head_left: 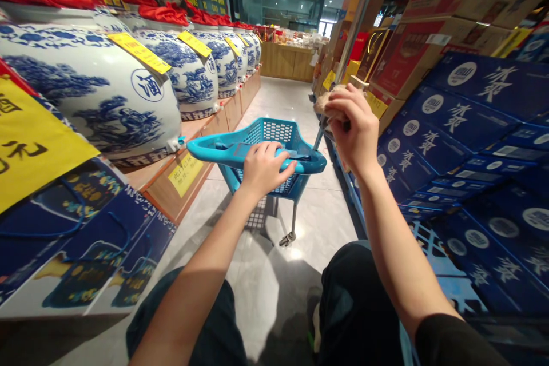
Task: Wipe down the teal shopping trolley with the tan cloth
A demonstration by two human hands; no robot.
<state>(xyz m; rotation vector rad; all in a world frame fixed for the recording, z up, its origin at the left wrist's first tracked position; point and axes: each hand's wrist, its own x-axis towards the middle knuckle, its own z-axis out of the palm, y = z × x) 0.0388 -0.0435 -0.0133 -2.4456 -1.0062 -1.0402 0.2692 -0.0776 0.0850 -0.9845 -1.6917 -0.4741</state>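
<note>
A blue shopping cart [274,127] stands on the floor ahead, with a wide rounded handle [214,147]. My left hand [266,167] is closed over the middle of that handle, palm down. Raised to the right of the cart, my right hand [354,123] has its fingers curled round a small light-brown object [328,102], whose kind I cannot make out. A slanting metal pole [358,11] rises just behind the right hand.
Large blue-and-white jars [86,86] with red cloth tops line a wooden ledge [165,174] on the left. Stacked blue boxes [463,108] and brown cartons [412,51] flank the right. A wooden counter [287,63] crosses the aisle's far end.
</note>
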